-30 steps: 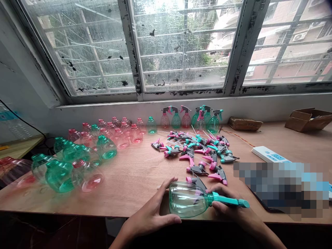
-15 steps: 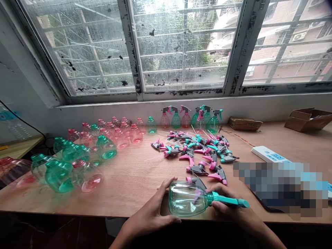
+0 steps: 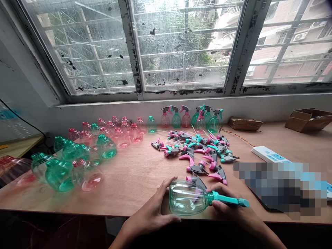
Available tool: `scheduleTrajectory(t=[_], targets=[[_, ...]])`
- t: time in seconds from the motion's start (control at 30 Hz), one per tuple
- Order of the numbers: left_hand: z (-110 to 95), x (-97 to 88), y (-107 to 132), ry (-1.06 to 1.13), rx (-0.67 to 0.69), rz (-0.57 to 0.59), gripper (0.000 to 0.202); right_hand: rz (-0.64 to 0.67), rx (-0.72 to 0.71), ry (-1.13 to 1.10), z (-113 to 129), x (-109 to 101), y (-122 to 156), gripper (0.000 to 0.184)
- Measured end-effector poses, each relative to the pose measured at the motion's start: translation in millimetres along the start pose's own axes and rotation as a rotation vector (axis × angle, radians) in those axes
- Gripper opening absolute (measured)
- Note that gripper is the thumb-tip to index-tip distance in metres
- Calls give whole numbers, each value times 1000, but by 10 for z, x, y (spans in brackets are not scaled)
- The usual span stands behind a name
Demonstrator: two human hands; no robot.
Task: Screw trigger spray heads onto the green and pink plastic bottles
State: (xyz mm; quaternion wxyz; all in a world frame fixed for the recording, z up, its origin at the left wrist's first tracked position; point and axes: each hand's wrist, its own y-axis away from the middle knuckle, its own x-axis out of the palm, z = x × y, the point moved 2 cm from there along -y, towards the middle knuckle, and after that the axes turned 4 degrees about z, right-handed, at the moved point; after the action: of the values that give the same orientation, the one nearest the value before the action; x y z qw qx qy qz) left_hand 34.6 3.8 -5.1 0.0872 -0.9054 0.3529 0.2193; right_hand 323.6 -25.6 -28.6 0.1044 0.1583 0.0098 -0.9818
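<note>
A clear green spray bottle point(image 3: 188, 199) lies on its side at the table's front edge, its base toward the left. My left hand point(image 3: 157, 204) is wrapped round the base end, thumb below and fingers above. My right hand point(image 3: 225, 200) grips the neck end, where a teal-triggered spray head point(image 3: 229, 199) sits on the bottle, pointing right. Part of that head is hidden by the fingers. Just beyond the bottle spreads a pile of loose spray heads point(image 3: 198, 168), grey with pink or teal parts and thin tubes.
Open green bottles point(image 3: 59, 175) and pink bottles point(image 3: 121, 138) stand at the left. Several bottles with spray heads point(image 3: 186, 119) line the wall below the window. On the right are a power strip point(image 3: 269, 154), a blurred-out object point(image 3: 282, 188), a flat package point(image 3: 245, 123) and an open cardboard box point(image 3: 308, 119).
</note>
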Motion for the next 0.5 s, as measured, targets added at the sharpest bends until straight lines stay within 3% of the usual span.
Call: scheduleTrajectory(t=[0.17,0.37,0.5], targets=[[-23,-15,3,28,-3,18,112,30,13,-35,-20,14,-4,24],[-6,-33,28,95,30,43,82,26,-2,-20,16,-1,-1,26],[-28,-23,39,79,0,25,86,39,-15,-15,45,-2,5,26]])
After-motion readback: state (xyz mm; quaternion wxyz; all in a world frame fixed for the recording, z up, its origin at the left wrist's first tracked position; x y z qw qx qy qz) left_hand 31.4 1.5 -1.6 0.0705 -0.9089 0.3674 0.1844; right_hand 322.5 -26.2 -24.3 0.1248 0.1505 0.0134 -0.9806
